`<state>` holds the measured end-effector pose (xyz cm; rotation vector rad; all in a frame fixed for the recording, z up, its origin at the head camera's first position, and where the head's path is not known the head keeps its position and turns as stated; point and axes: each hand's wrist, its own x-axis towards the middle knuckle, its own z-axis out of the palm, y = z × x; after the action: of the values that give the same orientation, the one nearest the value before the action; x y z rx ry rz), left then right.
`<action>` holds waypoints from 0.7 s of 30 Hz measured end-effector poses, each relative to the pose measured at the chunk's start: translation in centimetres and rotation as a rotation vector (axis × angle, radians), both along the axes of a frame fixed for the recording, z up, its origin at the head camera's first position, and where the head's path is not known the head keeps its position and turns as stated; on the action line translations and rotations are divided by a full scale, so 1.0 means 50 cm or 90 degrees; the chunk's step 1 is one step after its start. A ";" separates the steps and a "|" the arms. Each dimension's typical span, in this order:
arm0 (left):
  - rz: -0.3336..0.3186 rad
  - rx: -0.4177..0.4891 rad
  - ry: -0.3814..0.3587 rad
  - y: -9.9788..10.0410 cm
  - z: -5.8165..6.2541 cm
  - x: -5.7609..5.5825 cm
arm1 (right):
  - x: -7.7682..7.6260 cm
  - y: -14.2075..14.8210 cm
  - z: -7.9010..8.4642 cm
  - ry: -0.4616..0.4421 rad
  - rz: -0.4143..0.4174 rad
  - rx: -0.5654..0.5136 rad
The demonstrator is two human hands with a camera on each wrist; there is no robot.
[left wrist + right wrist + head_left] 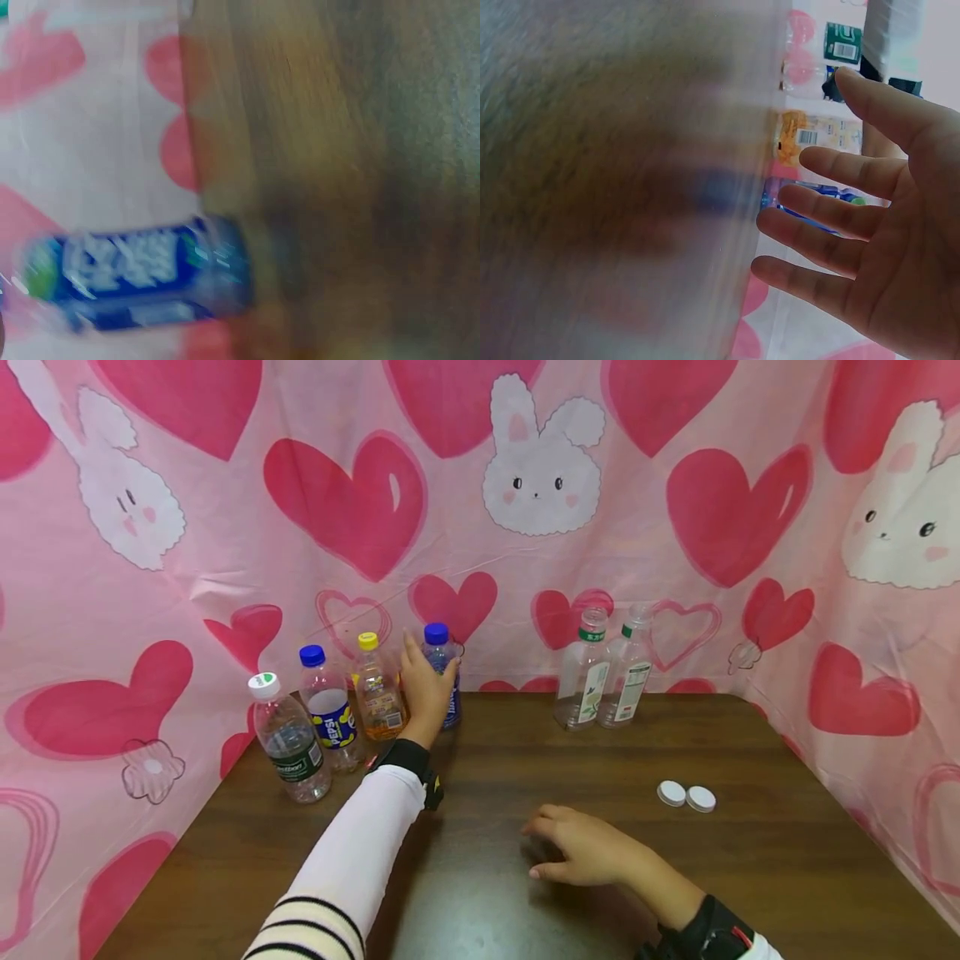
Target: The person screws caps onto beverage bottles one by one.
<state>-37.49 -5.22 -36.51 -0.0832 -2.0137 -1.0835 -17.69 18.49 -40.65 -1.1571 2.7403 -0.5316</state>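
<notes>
A person's left hand point(426, 685), thumb and fingers parted and no grip evident, is raised at a blue-capped clear plastic bottle with a blue label point(453, 697) on a dark brown wooden table point(487, 768); whether they touch cannot be told, the hand covering part of the bottle and blur clouding the left wrist view. The chief hazard is a push instead of a grasp: fingers striking high, near the cap, could topple the upright blue-labelled bottle. Just left of it stands a yellow-capped clear bottle of amber liquid point(378, 693), near enough to the hand to be knocked by a sideways swing, perhaps into the blue-capped clear plastic Pepsi bottle point(330, 714) farther left. Well to the right of the blue-labelled bottle, two uncapped clear plastic bottles with green neck bands point(576, 677) stand side by side; seemingly empty, they are probably light and easily tipped. The right hand point(581, 847), nearer the person than the blue-labelled bottle, has its fingers spread and holds nothing; a careless rightward sweep could scatter two round white caps point(671, 793), also on that near right side.
</notes>
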 end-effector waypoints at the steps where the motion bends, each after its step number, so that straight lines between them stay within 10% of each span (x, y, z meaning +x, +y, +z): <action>1: -0.004 -0.001 0.064 0.011 0.006 0.007 | 0.000 0.001 0.001 -0.001 0.000 -0.001; 4: -0.043 -0.049 0.212 0.058 0.031 0.027 | 0.001 0.007 0.004 -0.001 -0.001 0.002; 6: -0.090 -0.090 0.219 0.095 0.049 0.036 | 0.003 0.011 0.005 0.004 -0.004 0.004; 12: -0.223 -0.173 -0.036 0.208 0.059 0.038 | 0.017 0.026 0.007 0.021 -0.004 0.004; 16: -0.242 -0.169 -0.210 0.270 0.030 0.031 | 0.031 0.037 0.004 0.001 -0.004 -0.004; 21: -0.255 -0.131 -0.292 0.324 0.011 0.031 | 0.052 0.053 -0.004 -0.003 -0.003 -0.018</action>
<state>-35.95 10.96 -35.95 -0.3907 -2.5960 -1.2165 -15.11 21.13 -40.83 -1.1535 2.7407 -0.5748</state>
